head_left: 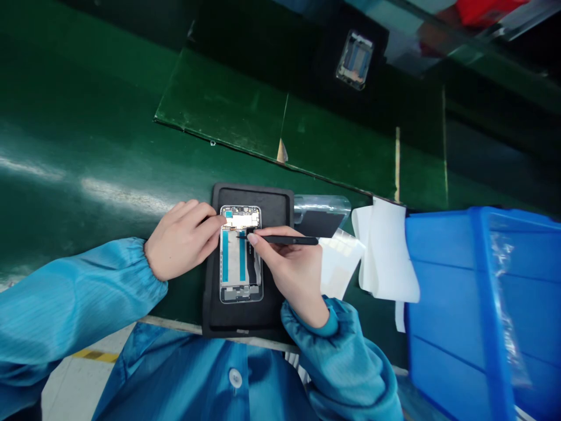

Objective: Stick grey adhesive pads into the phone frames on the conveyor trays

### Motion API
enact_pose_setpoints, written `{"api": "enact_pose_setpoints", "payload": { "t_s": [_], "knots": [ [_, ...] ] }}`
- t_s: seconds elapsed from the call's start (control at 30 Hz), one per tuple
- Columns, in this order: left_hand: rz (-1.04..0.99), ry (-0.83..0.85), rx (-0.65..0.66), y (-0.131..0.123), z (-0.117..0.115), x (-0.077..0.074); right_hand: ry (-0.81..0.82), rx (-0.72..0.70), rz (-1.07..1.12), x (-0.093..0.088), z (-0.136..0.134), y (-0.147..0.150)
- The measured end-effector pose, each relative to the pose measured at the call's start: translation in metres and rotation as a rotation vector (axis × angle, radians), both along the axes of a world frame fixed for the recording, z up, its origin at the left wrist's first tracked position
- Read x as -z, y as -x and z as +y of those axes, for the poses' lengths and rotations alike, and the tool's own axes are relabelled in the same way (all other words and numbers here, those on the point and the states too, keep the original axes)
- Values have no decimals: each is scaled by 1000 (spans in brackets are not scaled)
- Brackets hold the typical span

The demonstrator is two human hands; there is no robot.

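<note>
An opened phone [234, 257] lies in a black tray [228, 321], its circuit board at the top and two blue strips and a black ribbon piece below. My left hand [186, 237] has its fingers bent together, their tips holding the phone's upper left edge. Pinched in my right hand [295, 266] is a slim black pointed tool [289, 240], possibly tweezers. Its thin tip reaches over the middle of the phone, just below the board. I cannot tell whether the tip touches anything.
Right of the tray are a clear plastic film [324, 204], a translucent sheet [339, 263] and white paper [385, 251]. A blue bin [447, 292] stands at the far right. Across the green bench [109, 158], another opened phone [355, 58] sits on a dark tray.
</note>
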State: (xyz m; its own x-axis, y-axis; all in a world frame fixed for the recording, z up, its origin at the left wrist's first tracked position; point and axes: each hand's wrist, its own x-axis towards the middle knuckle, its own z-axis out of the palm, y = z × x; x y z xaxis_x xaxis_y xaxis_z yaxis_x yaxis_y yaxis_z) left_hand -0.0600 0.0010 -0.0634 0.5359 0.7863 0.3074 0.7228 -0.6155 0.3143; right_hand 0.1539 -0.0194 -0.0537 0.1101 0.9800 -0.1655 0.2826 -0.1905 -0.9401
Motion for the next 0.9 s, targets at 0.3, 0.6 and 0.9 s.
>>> {"api": "enact_pose_setpoints", "payload": {
  "t_s": [0.3,0.6,0.9],
  "knots": [
    [26,-27,36,3,-1,-3,2,-7,-26,2,-1,-1],
    [141,-68,212,5,-1,-10,-1,-31,5,1,0,0],
    [220,-63,211,2,-3,-13,-52,34,81,0,-2,-3]
  ]
}}
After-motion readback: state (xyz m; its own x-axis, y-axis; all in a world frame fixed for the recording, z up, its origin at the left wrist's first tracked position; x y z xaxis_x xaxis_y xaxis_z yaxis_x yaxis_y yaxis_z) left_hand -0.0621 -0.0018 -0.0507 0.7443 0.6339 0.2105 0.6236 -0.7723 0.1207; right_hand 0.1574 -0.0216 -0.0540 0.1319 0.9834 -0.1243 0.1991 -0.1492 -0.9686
